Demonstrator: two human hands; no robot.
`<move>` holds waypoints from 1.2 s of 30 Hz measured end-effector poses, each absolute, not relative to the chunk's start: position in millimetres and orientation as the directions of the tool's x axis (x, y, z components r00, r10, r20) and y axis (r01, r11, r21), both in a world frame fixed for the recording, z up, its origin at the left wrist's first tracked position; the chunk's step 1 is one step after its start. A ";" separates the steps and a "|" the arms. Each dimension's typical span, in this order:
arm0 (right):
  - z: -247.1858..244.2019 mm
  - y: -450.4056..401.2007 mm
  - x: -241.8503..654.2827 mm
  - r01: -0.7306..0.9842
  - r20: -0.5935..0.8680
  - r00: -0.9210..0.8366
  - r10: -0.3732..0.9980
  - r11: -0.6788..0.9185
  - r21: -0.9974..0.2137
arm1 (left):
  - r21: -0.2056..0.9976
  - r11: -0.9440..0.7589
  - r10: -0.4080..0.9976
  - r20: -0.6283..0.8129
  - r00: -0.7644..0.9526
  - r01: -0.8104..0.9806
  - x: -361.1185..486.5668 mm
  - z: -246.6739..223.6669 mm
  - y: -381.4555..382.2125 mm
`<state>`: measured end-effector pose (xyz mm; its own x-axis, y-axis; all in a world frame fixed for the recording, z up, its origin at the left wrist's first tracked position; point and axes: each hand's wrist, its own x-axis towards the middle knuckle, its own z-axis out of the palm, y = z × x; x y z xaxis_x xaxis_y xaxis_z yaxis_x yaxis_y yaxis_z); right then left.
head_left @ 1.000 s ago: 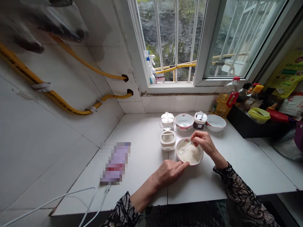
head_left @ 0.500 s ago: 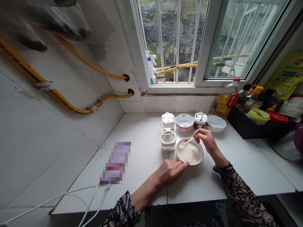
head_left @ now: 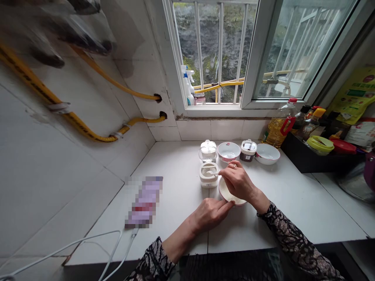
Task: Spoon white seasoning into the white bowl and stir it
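My right hand (head_left: pixel 238 180) pinches the handle of a small white spoon (head_left: pixel 213 173), whose bowl is over the open mouth of a white lidded container (head_left: pixel 209 182). Under that hand stands a bowl (head_left: pixel 224 193) of white grains, partly hidden by it. My left hand (head_left: pixel 211 212) holds the near rim of this bowl, thumb at the edge and fingers together. The container's clear lid is flipped back. Behind are another white container (head_left: pixel 208 147), a flowered bowl (head_left: pixel 229 151), a container with dark contents (head_left: pixel 248 150) and a white bowl (head_left: pixel 267 154).
A blurred purple object (head_left: pixel 145 203) with a white cable (head_left: pixel 129 244) lies on the left of the white tiled counter (head_left: pixel 175 183). At the back right stand an oil bottle (head_left: pixel 277 127) and a black rack (head_left: pixel 301 155) of bottles and jars.
My right hand has moved left with the spoon, from over the bowl of white grains to the open white container. My left hand has stayed at the bowl's rim.
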<state>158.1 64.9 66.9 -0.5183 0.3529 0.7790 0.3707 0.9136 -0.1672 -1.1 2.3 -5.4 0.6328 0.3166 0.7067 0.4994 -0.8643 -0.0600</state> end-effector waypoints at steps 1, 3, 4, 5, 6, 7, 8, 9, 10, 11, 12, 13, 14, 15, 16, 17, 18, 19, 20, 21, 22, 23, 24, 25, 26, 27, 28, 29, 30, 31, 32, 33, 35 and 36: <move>67.7 64.5 158.3 0.367 0.775 -0.544 0.321 0.922 -0.125 | -0.064 -0.862 0.317 0.705 0.634 0.502 -1.1 -5.2 2.4; 71.6 63.3 161.1 0.371 0.800 -0.503 0.329 0.917 -0.144 | -0.069 -0.858 0.325 0.694 0.642 0.509 -1.2 -4.9 2.3; 74.2 62.8 163.8 0.371 0.818 -0.452 0.356 0.909 -0.190 | -0.071 -0.854 0.335 0.683 0.649 0.516 -1.3 -4.9 2.1; 76.9 62.4 167.5 0.368 0.829 -0.397 0.393 0.896 -0.249 | -0.074 -0.850 0.346 0.670 0.657 0.522 -1.5 -5.0 1.9; 79.4 62.3 172.1 0.368 0.831 -0.343 0.439 0.876 -0.311 | -0.075 -0.845 0.355 0.660 0.662 0.529 -1.8 -5.1 1.6; 81.4 62.5 177.5 0.374 0.824 -0.290 0.486 0.850 -0.370 | -0.076 -0.842 0.363 0.652 0.666 0.534 -2.0 -5.3 1.3; 82.9 63.1 183.3 0.388 0.807 -0.254 0.533 0.821 -0.420 | -0.075 -0.841 0.369 0.647 0.667 0.537 -2.3 -5.6 1.1; 83.6 64.1 189.2 0.411 0.789 -0.230 0.569 0.792 -0.452 | -0.071 -0.842 0.369 0.647 0.667 0.535 -2.5 -5.8 0.9; 83.6 65.4 194.9 0.431 0.778 -0.228 0.585 0.777 -0.458 | -0.067 -0.846 0.364 0.652 0.665 0.529 -2.7 -6.0 0.9; 82.7 66.8 199.8 0.445 0.764 -0.254 0.594 0.773 -0.452 | -0.066 -0.849 0.357 0.659 0.662 0.524 -2.8 -6.1 0.8; 81.0 68.1 203.5 0.460 0.755 -0.283 0.591 0.775 -0.434 | -0.064 -0.852 0.352 0.663 0.660 0.519 -2.9 -6.1 0.9; 78.6 69.3 205.9 0.470 0.749 -0.319 0.581 0.783 -0.407 | -0.062 -0.854 0.350 0.667 0.658 0.516 -3.0 -6.2 1.0; 75.5 70.2 206.7 0.479 0.741 -0.360 0.567 0.794 -0.374 | -0.058 -0.855 0.349 0.670 0.655 0.515 -2.9 -6.3 1.1; 71.9 70.8 206.2 0.484 0.730 -0.403 0.551 0.806 -0.341 | -0.052 -0.857 0.349 0.672 0.653 0.512 -2.9 -6.6 1.2; 68.1 71.1 204.7 0.483 0.713 -0.449 0.539 0.818 -0.313 | -0.045 -0.859 0.350 0.675 0.650 0.510 -2.9 -7.1 1.3; 64.3 71.2 202.5 0.476 0.689 -0.493 0.532 0.827 -0.299 | -0.038 -0.862 0.350 0.677 0.647 0.506 -2.9 -7.7 1.4; 60.8 71.1 200.3 0.464 0.660 -0.528 0.535 0.832 -0.303 | -0.032 -0.864 0.350 0.680 0.644 0.503 -2.8 -8.5 1.6; 57.9 70.8 198.4 0.453 0.629 -0.552 0.548 0.830 -0.325 | -0.028 -0.865 0.349 0.684 0.641 0.501 -2.9 -9.4 1.7; 55.7 70.5 197.1 0.443 0.600 -0.562 0.570 0.819 -0.363 | -0.026 -0.866 0.349 0.685 0.640 0.500 -2.9 -10.2 1.8; 54.4 70.2 196.7 0.432 0.573 -0.564 0.594 0.804 -0.409 | -0.024 -0.865 0.350 0.687 0.637 0.501 -3.0 -11.0 1.9; 54.1 70.0 197.2 0.419 0.548 -0.562 0.619 0.785 -0.457 | -0.022 -0.866 0.350 0.687 0.636 0.500 -3.1 -11.5 2.0; 54.5 69.8 198.3 0.402 0.525 -0.561 0.640 0.765 -0.503 | -0.021 -0.866 0.351 0.687 0.636 0.500 -3.2 -11.7 2.1; 55.5 69.6 199.7 0.381 0.504 -0.563 0.656 0.746 -0.546 | -0.019 -0.866 0.352 0.686 0.637 0.500 -3.3 -11.7 2.1; 56.8 69.4 201.3 0.357 0.484 -0.566 0.667 0.728 -0.585 | -0.019 -0.867 0.353 0.683 0.639 0.499 -3.4 -11.4 2.0; 58.3 69.2 202.6 0.336 0.467 -0.566 0.679 0.708 -0.622 | -0.019 -0.867 0.353 0.681 0.641 0.498 -3.5 -11.0 1.9; 59.8 68.9 203.6 0.319 0.450 -0.563 0.693 0.684 -0.655 | -0.019 -0.868 0.352 0.681 0.643 0.495 -3.5 -10.4 1.8; 61.0 68.8 204.1 0.308 0.434 -0.552 0.712 0.658 -0.687 | -0.020 -0.870 0.349 0.680 0.645 0.492 -3.5 -9.8 1.6; 62.1 68.7 204.3 0.300 0.419 -0.536 0.733 0.629 -0.717 | -0.021 -0.871 0.347 0.680 0.646 0.490 -3.5 -9.2 1.5; 62.9 68.8 204.2 0.293 0.402 -0.514 0.758 0.596 -0.748 | -0.023 -0.872 0.346 0.679 0.648 0.490 -3.5 -8.6 1.3; 63.6 69.0 204.1 0.282 0.382 -0.488 0.785 0.556 -0.782 | -0.024 -0.871 0.347 0.677 0.649 0.491 -3.4 -8.0 1.2; 64.1 69.4 204.0 0.266 0.357 -0.461 0.812 0.511 -0.817 | -0.027 -0.870 0.348 0.676 0.650 0.493 -3.3 -7.6 1.1; 64.6 70.0 204.0 0.245 0.328 -0.433 0.839 0.460 -0.853 | -0.030 -0.867 0.350 0.675 0.650 0.497 -3.2 -7.3 1.0; 65.5 71.6 204.7 0.189 0.267 -0.381 0.885 0.357 -0.915 | -0.037 -0.864 0.348 0.677 0.649 0.502 -3.2 -7.0 1.1; 66.0 72.4 205.2 0.158 0.243 -0.359 0.901 0.315 -0.936 | -0.038 -0.864 0.347 0.678 0.648 0.503 -3.2 -7.1 1.2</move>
